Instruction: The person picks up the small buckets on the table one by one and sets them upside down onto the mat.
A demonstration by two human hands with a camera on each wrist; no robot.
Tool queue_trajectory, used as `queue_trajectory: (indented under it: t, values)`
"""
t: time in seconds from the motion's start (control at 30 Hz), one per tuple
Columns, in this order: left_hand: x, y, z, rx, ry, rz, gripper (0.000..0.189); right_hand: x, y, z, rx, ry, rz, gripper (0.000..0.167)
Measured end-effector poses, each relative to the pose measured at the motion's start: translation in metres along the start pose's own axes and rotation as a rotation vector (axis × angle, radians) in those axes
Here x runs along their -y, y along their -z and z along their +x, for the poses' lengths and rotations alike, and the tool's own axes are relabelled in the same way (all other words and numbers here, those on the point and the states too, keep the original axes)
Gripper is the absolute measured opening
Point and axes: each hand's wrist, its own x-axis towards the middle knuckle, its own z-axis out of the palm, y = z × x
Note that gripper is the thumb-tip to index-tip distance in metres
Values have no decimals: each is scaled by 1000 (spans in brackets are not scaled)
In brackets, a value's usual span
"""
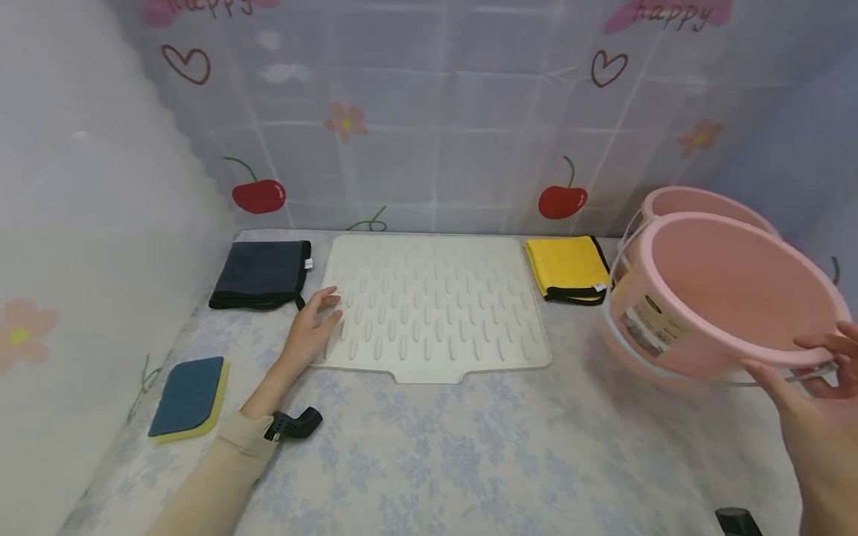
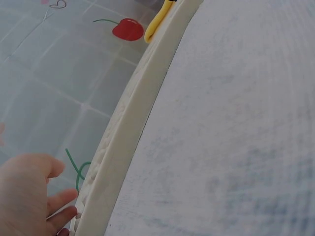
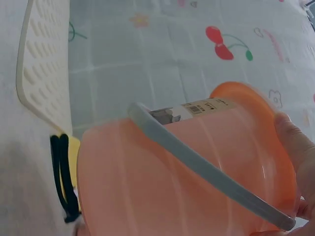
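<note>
My right hand (image 1: 814, 402) grips the near rim of a pink bucket (image 1: 737, 279), which is tilted with its mouth toward me. In the right wrist view the thumb lies at the bucket's edge, and a grey handle (image 3: 197, 164) crosses its side. My left hand (image 1: 313, 327) touches the left edge of a white board (image 1: 429, 372) covered with raised oval ridges, its fingers relaxed. That board lies flat, a short tab at its front. Beside the left hand sits a folded dark cloth (image 1: 261, 269).
A second pink bucket (image 1: 710, 199) stands behind the held one. Between bucket and board lies a folded yellow cloth (image 1: 566, 264). A blue-topped yellow sponge (image 1: 188, 394) rests at the left. The patterned curtain (image 1: 436, 112) borders the table's back.
</note>
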Motion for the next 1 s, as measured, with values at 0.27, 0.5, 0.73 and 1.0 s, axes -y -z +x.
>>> queue_trajectory:
  t: [0.27,0.5,0.73,1.0]
  values:
    - [-5,-4,-1,-32,1,-12,49,21,-69,21,163,83,218,69]
    - [-11,-6,4,-87,-50,-56,48,36,-148,33,261,30,530,67]
    - [-46,-6,3,-128,-190,-74,48,64,-215,36,324,19,650,61]
    - [-110,-1,-13,-233,-263,-113,56,93,-253,35,365,-7,719,63]
